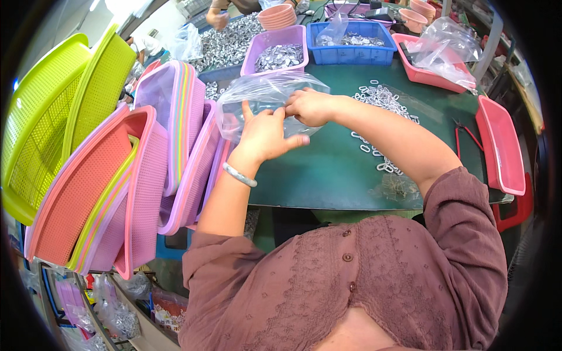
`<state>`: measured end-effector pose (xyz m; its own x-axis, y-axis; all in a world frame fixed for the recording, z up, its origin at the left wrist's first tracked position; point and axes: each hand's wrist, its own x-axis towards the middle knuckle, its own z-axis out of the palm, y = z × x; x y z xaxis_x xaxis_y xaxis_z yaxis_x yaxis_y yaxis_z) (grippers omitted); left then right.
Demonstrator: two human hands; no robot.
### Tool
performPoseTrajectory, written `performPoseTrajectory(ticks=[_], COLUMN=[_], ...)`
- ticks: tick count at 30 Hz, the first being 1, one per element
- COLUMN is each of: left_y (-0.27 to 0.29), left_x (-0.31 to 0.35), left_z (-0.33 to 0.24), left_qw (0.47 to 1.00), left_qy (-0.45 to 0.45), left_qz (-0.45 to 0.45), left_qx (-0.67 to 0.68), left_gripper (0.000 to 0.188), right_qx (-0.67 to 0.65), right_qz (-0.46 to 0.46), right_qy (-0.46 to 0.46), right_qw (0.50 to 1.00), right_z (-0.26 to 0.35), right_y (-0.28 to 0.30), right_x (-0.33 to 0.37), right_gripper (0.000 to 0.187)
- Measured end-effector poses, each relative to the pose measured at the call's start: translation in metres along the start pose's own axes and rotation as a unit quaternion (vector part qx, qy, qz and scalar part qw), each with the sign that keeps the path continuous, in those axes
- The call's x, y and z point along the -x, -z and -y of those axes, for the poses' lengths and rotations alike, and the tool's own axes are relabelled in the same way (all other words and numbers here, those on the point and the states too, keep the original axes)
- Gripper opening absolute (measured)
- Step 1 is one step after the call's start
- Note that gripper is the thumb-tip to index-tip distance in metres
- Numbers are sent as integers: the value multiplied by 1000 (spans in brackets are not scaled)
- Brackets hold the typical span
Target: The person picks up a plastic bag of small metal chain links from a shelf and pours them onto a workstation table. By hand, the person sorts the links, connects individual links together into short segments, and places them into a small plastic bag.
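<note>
A clear plastic bag (pixel 234 96) is spread out over the far middle of the green table. My left hand (pixel 262 133) is at its near edge, thumb and one finger stretched out, the other fingers bent in against the film. A pale bangle circles that wrist. Right beside it, my right hand (pixel 310 107) pinches the bag's edge, fingers curled, and the two hands touch or nearly touch. Whether anything lies inside the bag cannot be made out. To the right of my hands lies a scattered heap of small silvery metal rings (pixel 383 104).
Stacked plastic baskets (pixel 146 193) crowd my left. Behind the bag stand a purple bin (pixel 275 35) and a blue bin (pixel 351 55) of metal pieces. Pink trays (pixel 503 146) and red-handled pliers (pixel 468 133) are at the right. Another person's hand (pixel 218 19) is beyond a metal-parts pile.
</note>
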<state>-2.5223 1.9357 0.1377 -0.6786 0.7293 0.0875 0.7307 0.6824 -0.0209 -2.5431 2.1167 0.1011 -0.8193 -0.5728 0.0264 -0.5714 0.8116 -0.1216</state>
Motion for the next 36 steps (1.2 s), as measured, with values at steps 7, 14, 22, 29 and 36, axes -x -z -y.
performPoseTrajectory(ticks=[7,14,22,29,36], left_y=[-18,8,-6,-6,-27], left_x=[24,43,37,33,-16], left_z=[5,2,21,35,42], left_qw=[997,977,913,867,964], left_qy=[-30,-29,19,8,176], left_qz=[67,2,-172,-148,-72], left_qx=[31,210,371,475,184], left_gripper=[15,15,15,11,65], right_qx=[58,263,-219,-183,-4], right_qz=[49,77,190,126,152], right_qy=[-147,-154,55,103,97], right_qw=[986,949,955,970,983], right_z=[19,1,7,16,30], right_y=[16,49,72,50,26], right_x=[-32,-62,-46,13,15], right_gripper=[75,77,60,87,20])
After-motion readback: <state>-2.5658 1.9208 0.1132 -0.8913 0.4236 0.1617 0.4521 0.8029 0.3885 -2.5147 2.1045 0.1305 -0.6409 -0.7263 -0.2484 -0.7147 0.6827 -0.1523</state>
